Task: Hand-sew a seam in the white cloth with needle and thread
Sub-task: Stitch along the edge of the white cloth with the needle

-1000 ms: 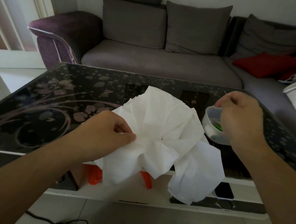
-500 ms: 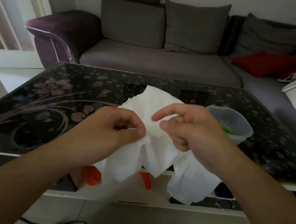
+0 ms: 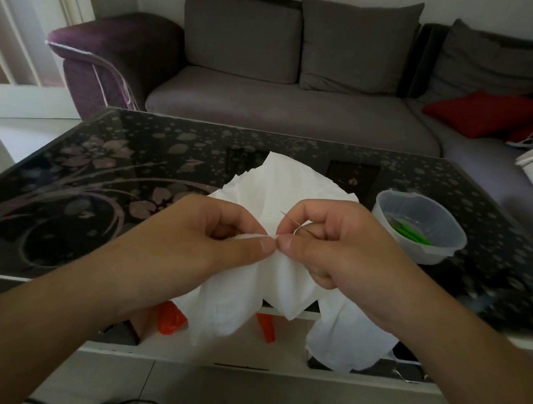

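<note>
needle (image 3: pixel 296 224): long axis slants, tip up-left, eye end hidden in curled right hand (image 3: pixel 325 240) | left hand (image 3: pixel 212 232) pinches white cloth (image 3: pixel 291 187) fold over counter (image 3: pixel 103 165) | thread hard to make out

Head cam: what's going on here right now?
A person is hand-sewing at a glass coffee table. The left hand pinches a fold of the white cloth between thumb and fingers. The right hand pinches the same edge right beside it and also holds a thin needle, angled up and to the left across the cloth. The thread is too fine to make out. A clear plastic tub with green items inside sits on the table by the right hand.
</note>
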Action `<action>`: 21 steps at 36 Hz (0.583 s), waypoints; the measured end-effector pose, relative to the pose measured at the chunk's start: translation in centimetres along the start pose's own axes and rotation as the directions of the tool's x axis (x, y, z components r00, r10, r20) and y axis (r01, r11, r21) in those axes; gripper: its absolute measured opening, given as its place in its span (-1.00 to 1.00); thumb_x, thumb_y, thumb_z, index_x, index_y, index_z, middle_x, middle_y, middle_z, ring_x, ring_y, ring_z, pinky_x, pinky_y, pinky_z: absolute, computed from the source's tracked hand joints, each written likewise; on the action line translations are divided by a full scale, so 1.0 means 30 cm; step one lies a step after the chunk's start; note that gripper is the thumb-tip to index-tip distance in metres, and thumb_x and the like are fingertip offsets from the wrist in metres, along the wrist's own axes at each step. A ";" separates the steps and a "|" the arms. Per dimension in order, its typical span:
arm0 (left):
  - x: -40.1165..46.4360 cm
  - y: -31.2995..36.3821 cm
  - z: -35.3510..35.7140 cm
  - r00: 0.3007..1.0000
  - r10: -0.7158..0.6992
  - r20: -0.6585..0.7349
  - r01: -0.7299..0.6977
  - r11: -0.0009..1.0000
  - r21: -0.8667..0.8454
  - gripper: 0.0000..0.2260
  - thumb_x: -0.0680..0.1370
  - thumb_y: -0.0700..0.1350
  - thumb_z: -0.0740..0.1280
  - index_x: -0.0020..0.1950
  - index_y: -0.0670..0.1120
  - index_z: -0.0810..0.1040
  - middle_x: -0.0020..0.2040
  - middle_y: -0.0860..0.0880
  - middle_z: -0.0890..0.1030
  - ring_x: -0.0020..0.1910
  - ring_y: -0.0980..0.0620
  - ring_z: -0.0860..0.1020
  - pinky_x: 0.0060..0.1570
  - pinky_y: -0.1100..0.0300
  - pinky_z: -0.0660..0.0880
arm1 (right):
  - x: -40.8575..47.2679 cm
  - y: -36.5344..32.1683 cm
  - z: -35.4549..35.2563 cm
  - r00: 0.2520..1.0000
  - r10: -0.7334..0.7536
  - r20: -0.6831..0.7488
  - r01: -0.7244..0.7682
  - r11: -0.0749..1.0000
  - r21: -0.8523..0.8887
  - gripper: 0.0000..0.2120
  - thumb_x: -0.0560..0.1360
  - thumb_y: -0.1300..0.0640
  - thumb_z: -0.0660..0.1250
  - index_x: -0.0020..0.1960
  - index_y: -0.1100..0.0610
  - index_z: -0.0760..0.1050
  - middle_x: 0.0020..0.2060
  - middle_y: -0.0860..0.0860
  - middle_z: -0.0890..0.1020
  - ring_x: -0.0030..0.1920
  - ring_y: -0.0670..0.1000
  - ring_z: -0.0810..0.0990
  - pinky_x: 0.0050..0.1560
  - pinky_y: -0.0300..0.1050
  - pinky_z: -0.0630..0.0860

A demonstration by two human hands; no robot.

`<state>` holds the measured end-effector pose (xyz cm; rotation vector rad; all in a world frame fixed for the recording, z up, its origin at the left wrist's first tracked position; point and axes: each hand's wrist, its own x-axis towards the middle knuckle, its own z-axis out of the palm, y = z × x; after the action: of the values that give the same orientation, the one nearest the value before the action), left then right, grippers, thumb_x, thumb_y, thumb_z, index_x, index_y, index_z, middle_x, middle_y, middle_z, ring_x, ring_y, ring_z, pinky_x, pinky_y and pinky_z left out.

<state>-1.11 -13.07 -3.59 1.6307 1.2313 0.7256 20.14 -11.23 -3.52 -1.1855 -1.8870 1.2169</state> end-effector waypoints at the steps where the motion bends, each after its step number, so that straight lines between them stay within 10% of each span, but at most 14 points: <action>1: 0.000 0.000 0.001 1.000 0.002 0.003 -0.002 1.000 0.014 -0.86 0.54 0.05 0.42 -0.01 0.07 0.75 -0.04 0.08 0.77 -0.02 0.09 0.74 0.09 0.06 0.65 | -0.001 -0.003 0.002 1.000 -0.002 0.005 0.002 1.000 -0.009 -0.90 0.59 0.17 0.41 -0.10 0.08 0.65 -0.54 -0.02 0.40 -0.52 -0.14 0.31 -0.38 -0.27 0.29; 9: -0.004 -0.006 -0.004 0.999 0.034 -0.041 -0.032 0.999 0.038 -0.89 0.56 0.03 0.42 -0.02 0.13 0.75 -0.03 0.11 0.75 0.00 0.07 0.71 0.07 0.04 0.64 | 0.009 -0.046 -0.021 0.984 0.178 -0.004 -0.169 0.943 0.286 -0.78 0.68 0.31 0.15 -0.04 0.22 0.55 -0.48 0.01 0.29 -0.49 -0.05 0.19 -0.48 -0.19 0.14; 21: -0.005 -0.013 -0.012 0.998 0.046 -0.040 -0.048 0.997 -0.059 -0.85 0.59 -0.04 0.39 -0.01 0.02 0.77 -0.05 0.01 0.75 -0.02 0.00 0.72 0.01 0.05 0.58 | -0.013 -0.028 -0.004 0.996 -0.035 -0.088 0.037 0.999 0.026 -0.85 0.43 0.06 0.37 -0.24 0.09 0.66 -0.57 -0.05 0.42 -0.52 -0.12 0.31 -0.43 -0.35 0.31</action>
<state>-1.62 -13.07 -3.79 1.6073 1.1904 0.8191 20.11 -11.68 -2.72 -1.1663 -1.8142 1.1502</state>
